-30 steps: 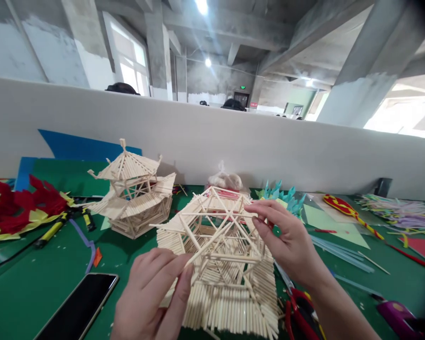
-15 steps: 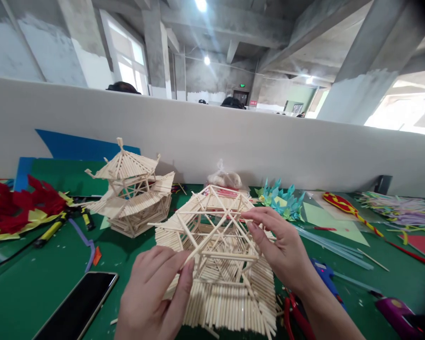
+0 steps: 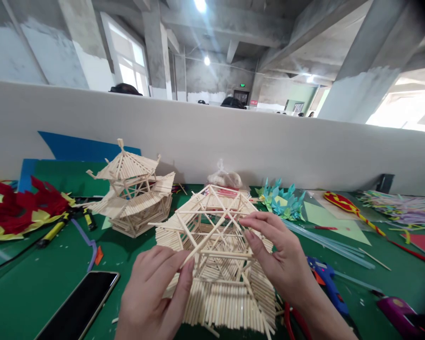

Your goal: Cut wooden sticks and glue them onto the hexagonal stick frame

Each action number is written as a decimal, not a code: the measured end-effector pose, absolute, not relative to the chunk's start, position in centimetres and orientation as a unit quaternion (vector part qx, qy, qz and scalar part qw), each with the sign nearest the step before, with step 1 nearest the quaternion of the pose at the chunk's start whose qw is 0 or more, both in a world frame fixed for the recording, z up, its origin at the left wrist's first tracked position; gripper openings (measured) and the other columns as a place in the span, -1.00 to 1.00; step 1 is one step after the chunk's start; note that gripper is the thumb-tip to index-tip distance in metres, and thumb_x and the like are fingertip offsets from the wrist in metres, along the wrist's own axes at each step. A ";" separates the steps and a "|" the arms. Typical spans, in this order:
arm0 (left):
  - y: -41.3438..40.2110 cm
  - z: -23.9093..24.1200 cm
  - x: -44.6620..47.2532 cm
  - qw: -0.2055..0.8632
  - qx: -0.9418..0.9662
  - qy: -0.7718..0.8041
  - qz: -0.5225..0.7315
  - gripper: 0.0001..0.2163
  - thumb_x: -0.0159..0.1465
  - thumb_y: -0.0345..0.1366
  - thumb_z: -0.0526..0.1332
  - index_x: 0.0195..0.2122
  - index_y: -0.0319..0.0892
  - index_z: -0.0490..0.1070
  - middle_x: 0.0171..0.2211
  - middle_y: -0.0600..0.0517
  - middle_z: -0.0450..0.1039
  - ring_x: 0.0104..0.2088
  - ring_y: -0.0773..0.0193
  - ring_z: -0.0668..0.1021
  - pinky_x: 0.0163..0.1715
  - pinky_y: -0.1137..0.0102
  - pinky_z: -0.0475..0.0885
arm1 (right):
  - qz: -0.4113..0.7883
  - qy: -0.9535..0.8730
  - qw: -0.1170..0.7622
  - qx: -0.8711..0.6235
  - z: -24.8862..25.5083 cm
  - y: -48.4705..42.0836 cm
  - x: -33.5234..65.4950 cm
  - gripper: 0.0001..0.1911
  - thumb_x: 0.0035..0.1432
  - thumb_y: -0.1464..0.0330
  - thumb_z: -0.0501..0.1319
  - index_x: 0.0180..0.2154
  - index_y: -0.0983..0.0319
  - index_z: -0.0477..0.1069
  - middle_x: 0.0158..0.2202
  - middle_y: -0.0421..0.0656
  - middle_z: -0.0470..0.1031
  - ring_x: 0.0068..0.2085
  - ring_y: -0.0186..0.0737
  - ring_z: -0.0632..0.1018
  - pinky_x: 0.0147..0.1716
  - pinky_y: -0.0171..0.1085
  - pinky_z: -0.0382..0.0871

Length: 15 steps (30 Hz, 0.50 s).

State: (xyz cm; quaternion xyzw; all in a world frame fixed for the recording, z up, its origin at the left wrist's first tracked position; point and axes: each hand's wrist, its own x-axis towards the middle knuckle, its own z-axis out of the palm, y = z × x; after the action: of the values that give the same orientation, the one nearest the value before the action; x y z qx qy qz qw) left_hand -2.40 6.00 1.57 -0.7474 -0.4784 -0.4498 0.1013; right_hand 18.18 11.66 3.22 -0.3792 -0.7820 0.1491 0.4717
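My left hand (image 3: 156,288) pinches the near end of a thin wooden stick (image 3: 207,241) between thumb and forefinger. The stick slants up and away across the top of an unfinished stick pavilion model (image 3: 230,302). This model has a flared lower roof of close-laid sticks and an open lattice frame above. At the right side of that frame is my right hand (image 3: 276,250), its thumb and forefinger slightly apart; I see no stick clearly gripped there. Whether its fingertips touch the frame is hard to make out.
A second stick pavilion (image 3: 134,189) with a pointed roof stands back left. A phone (image 3: 80,307) lies at front left. To the right are a blue glue gun (image 3: 327,283), red-handled pliers (image 3: 295,323) and clear glue sticks (image 3: 333,245). A white partition (image 3: 304,151) runs behind.
My right hand has shifted slightly down and left beside the frame, its fingertips lower. My left hand keeps its pinch on the stick. The view has moved a little.
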 end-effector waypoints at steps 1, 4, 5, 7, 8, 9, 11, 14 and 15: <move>6.0 1.6 -2.4 0.103 -0.748 -0.479 -0.447 -0.91 0.14 -0.43 0.17 -0.32 -0.17 0.33 -0.44 0.08 0.41 -0.39 0.33 0.42 -0.38 0.40 0.35 | 0.147 -0.782 0.473 -0.378 3.1 11.6 18.2 -0.75 0.12 0.47 0.10 -0.15 0.17 0.41 -0.17 -0.12 0.35 -0.13 -0.23 0.39 -0.14 -0.15 0.30; 6.2 1.6 -2.3 0.114 -0.743 -0.473 -0.460 -0.93 0.14 -0.43 0.16 -0.33 -0.19 0.34 -0.45 0.07 0.41 -0.40 0.33 0.42 -0.39 0.41 0.35 | 0.143 -0.784 0.472 -0.378 3.0 11.5 18.1 -0.75 0.12 0.46 0.10 -0.14 0.17 0.40 -0.16 -0.11 0.35 -0.12 -0.23 0.39 -0.14 -0.14 0.30; 6.2 1.5 -2.2 0.117 -0.741 -0.472 -0.464 -0.93 0.14 -0.43 0.16 -0.33 -0.19 0.34 -0.45 0.07 0.41 -0.40 0.33 0.42 -0.39 0.41 0.35 | 0.143 -0.784 0.470 -0.379 2.9 11.5 18.1 -0.75 0.13 0.46 0.10 -0.15 0.17 0.40 -0.16 -0.11 0.35 -0.12 -0.22 0.39 -0.14 -0.14 0.30; 6.3 1.4 -2.2 0.122 -0.738 -0.469 -0.470 -0.94 0.14 -0.42 0.16 -0.33 -0.20 0.34 -0.45 0.07 0.41 -0.41 0.34 0.42 -0.40 0.42 0.34 | 0.141 -0.784 0.468 -0.382 2.8 11.5 18.2 -0.76 0.13 0.46 0.10 -0.15 0.17 0.41 -0.16 -0.11 0.34 -0.12 -0.22 0.38 -0.14 -0.13 0.30; 6.3 1.4 -2.2 0.120 -0.738 -0.468 -0.471 -0.93 0.15 -0.42 0.16 -0.33 -0.20 0.34 -0.45 0.07 0.41 -0.40 0.34 0.42 -0.40 0.42 0.34 | 0.140 -0.785 0.467 -0.383 2.8 11.6 18.2 -0.76 0.12 0.46 0.10 -0.16 0.17 0.41 -0.16 -0.11 0.34 -0.11 -0.22 0.38 -0.14 -0.13 0.30; 6.3 1.3 -2.2 0.119 -0.739 -0.466 -0.471 -0.93 0.15 -0.42 0.16 -0.33 -0.20 0.34 -0.45 0.07 0.41 -0.40 0.35 0.42 -0.39 0.42 0.33 | 0.140 -0.786 0.465 -0.384 2.8 11.6 18.2 -0.76 0.12 0.46 0.10 -0.15 0.17 0.40 -0.16 -0.11 0.34 -0.11 -0.21 0.38 -0.14 -0.12 0.30; 6.3 1.3 -2.2 0.117 -0.740 -0.463 -0.473 -0.93 0.15 -0.42 0.16 -0.32 -0.19 0.34 -0.45 0.08 0.41 -0.40 0.35 0.41 -0.39 0.42 0.33 | 0.139 -0.787 0.462 -0.384 2.7 11.6 18.2 -0.75 0.13 0.46 0.10 -0.15 0.16 0.40 -0.15 -0.11 0.34 -0.11 -0.21 0.38 -0.14 -0.12 0.29; 6.2 1.5 -2.1 0.120 -0.742 -0.468 -0.464 -0.94 0.15 -0.42 0.16 -0.33 -0.19 0.34 -0.45 0.08 0.41 -0.40 0.35 0.42 -0.38 0.42 0.32 | 0.138 -0.786 0.463 -0.385 2.7 11.5 18.2 -0.75 0.13 0.45 0.10 -0.15 0.16 0.40 -0.15 -0.11 0.34 -0.11 -0.21 0.38 -0.13 -0.11 0.28; 6.3 1.6 -2.1 0.122 -0.743 -0.468 -0.463 -0.94 0.16 -0.42 0.15 -0.33 -0.19 0.34 -0.45 0.09 0.42 -0.40 0.35 0.42 -0.38 0.42 0.31 | 0.137 -0.786 0.465 -0.384 2.7 11.5 18.2 -0.76 0.13 0.45 0.10 -0.15 0.16 0.40 -0.15 -0.11 0.34 -0.11 -0.21 0.38 -0.12 -0.11 0.28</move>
State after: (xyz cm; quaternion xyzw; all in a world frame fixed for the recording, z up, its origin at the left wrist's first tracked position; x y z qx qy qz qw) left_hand -2.11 6.25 1.61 -0.7432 -0.4678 -0.4626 0.1216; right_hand 18.18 11.53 2.75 -0.3843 -0.7859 0.1365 0.4648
